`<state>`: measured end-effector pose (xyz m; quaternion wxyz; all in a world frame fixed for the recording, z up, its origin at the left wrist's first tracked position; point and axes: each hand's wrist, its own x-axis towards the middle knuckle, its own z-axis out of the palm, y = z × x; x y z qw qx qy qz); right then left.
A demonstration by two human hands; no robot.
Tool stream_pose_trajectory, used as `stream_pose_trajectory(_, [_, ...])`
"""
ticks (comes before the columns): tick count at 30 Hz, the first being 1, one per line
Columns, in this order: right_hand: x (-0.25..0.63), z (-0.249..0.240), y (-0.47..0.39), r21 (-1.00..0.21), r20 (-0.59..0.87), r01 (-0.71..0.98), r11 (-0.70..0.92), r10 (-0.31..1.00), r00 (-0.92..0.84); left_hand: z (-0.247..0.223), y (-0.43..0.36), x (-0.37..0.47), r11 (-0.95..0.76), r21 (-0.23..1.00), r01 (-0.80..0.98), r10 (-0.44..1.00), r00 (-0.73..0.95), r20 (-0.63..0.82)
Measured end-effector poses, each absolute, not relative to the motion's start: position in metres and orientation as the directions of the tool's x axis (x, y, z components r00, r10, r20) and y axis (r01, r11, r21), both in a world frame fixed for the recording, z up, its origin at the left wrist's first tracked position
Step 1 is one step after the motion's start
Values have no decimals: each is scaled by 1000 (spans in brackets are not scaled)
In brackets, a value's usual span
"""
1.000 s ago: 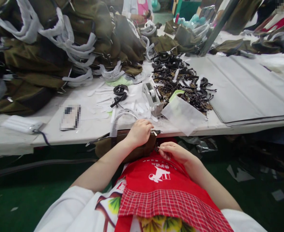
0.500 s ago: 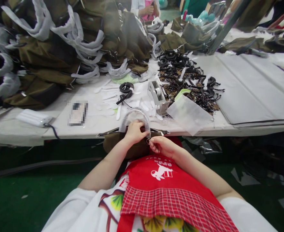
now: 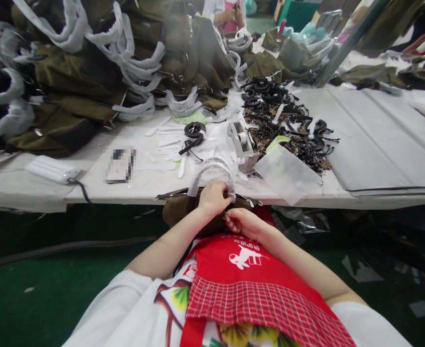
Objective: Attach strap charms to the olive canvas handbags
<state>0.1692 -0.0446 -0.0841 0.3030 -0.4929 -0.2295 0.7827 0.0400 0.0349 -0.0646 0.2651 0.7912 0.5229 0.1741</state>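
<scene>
An olive-brown bag point(image 3: 174, 211) rests against the table's front edge and my red apron, its metal zipper lying along the top. Its arched handle point(image 3: 209, 166), wrapped in whitish padding, stands up on the far side. My left hand point(image 3: 214, 198) is closed on the bag's top beside the right foot of the handle, with thumb and fingers pressed together. Just below and to the right, my right hand point(image 3: 244, 222) has its fingers curled in a pinch at a small metal fitting on the bag. The fingers mostly hide that fitting.
Olive bags point(image 3: 78, 86) with wrapped handles are piled at the left. A coiled black strap point(image 3: 195, 129), a grey tape dispenser point(image 3: 239, 140), a heap of black straps point(image 3: 288, 130), a phone point(image 3: 120, 166) and a white power strip point(image 3: 53, 168) lie on the table point(image 3: 150, 185). A person sits opposite.
The whole view has shifted slightly, so the bag and both hands appear a little further right. The left thumb and fingers remain at the handle's foot, and the right hand keeps its pinch.
</scene>
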Motion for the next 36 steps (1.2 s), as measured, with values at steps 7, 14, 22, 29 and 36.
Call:
stream_pose_trajectory(7, [168, -89, -43, -645, -632, -295, -706, 708, -314, -75, 49, 45, -159, 897, 413, 924, 383, -13])
stream_pose_trajectory(14, [163, -86, -28, -607, -633, -403, -685, 723, -276, -62, 49, 43, -76, 902, 425, 908, 404, -114])
stream_pose_trajectory(22, [152, -85, -26, -536, -642, -606, -588, 750, -160, -54, 36, 35, -257, 850, 459, 864, 504, -11])
stream_pose_trajectory(29, [153, -71, -35, -483, -621, -735, -475, 778, -95, -71, 22, 33, -86, 937, 337, 958, 286, -15])
stream_pose_trajectory(36, [166, -78, -31, -592, -583, -597, -541, 799, -146, -77, 20, 22, 89, 982, 169, 965, 231, -127])
